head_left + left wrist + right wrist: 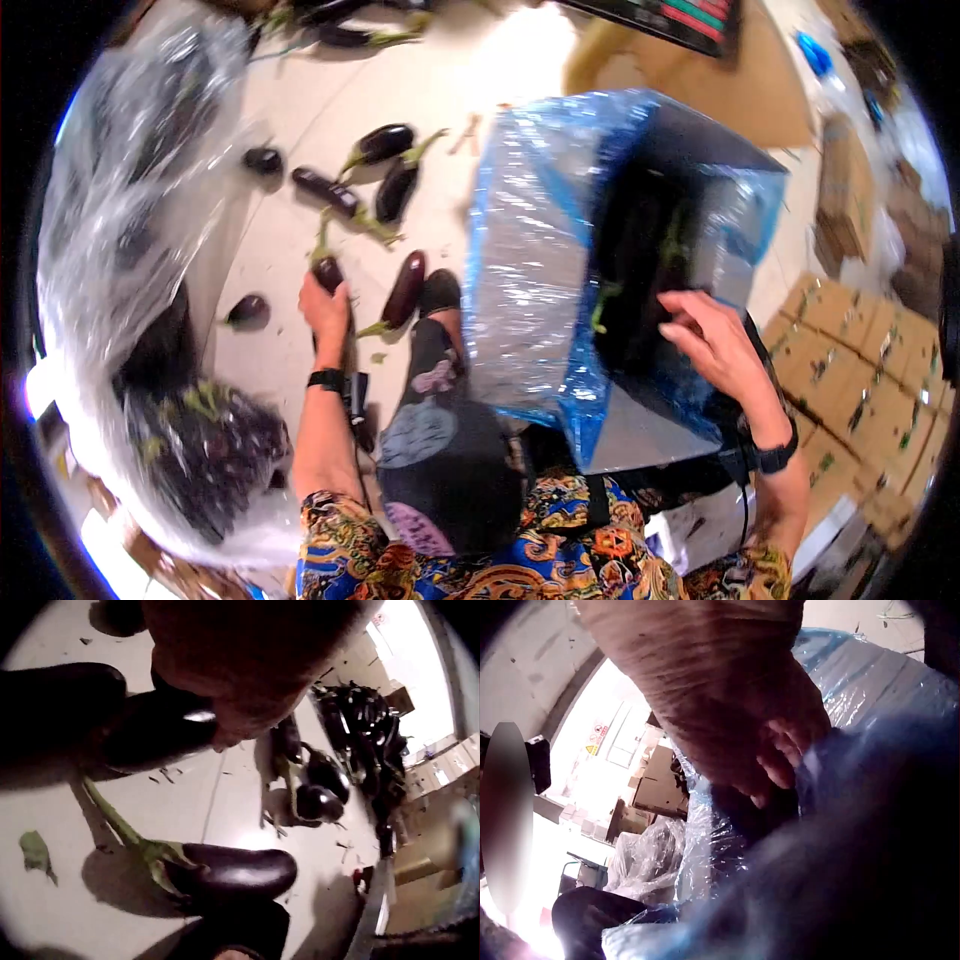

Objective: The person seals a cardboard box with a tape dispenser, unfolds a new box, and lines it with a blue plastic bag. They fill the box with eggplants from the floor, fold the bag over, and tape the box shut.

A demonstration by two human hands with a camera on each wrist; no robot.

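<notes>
My left hand [325,312] grips a dark eggplant [326,271] just above the floor; in the left wrist view the same hand [247,667] covers one end of an eggplant [161,733]. Beside it lies a reddish-purple eggplant [405,290] with a green stem. My right hand [712,342] is over the right side of a box lined with blue plastic [525,260], its fingers loosely bent and nothing seen in them. Dark eggplants [640,250] lie inside the box. The right wrist view has the hand [727,705] against the plastic, fingertips partly in shadow.
Several loose eggplants [380,145] are scattered on the floor [290,110] ahead. A clear plastic bag [150,120] of eggplants stands at the left. Stacked cartons [850,350] are at the right, a flat cardboard piece [755,90] behind the box.
</notes>
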